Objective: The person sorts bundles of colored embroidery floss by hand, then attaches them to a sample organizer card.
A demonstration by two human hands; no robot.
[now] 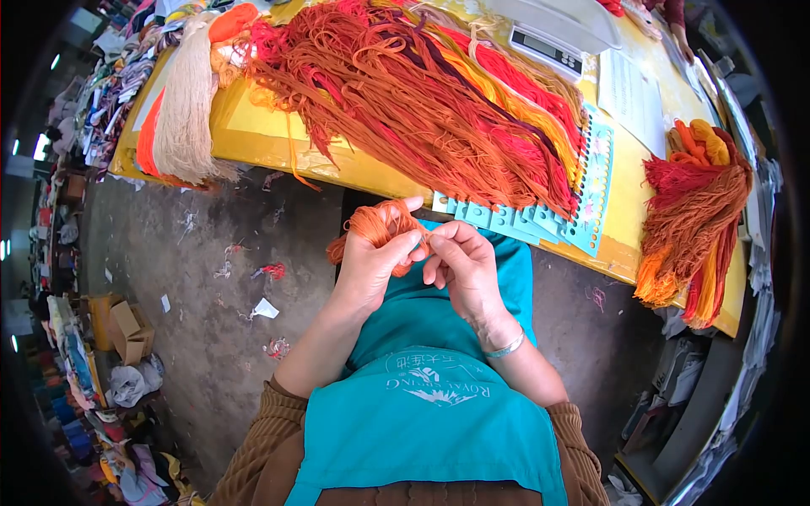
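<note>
A looped skein of rust-orange embroidery thread [377, 223] is gripped in my left hand [371, 266], above my lap and just off the table's front edge. Its loops wrap over the fingers. My right hand [469, 271] is closed in a pinch beside it, thumb and forefinger meeting at a bit of the same thread near my left fingertips. Exactly which strand is pinched is too small to tell. Beyond my hands, a broad pile of rust, red and yellow thread [405, 101] covers the table, partly lying over turquoise cards with punched holes [597, 185].
The yellow table [337, 160] curves ahead of me. Beige and orange hanks [187, 110] hang at its left; a multicoloured bundle [696, 219] drapes over the right corner. A digital scale [548, 49] and paper sheet [631, 97] lie behind. Thread scraps and a cardboard box [131, 331] are on the floor.
</note>
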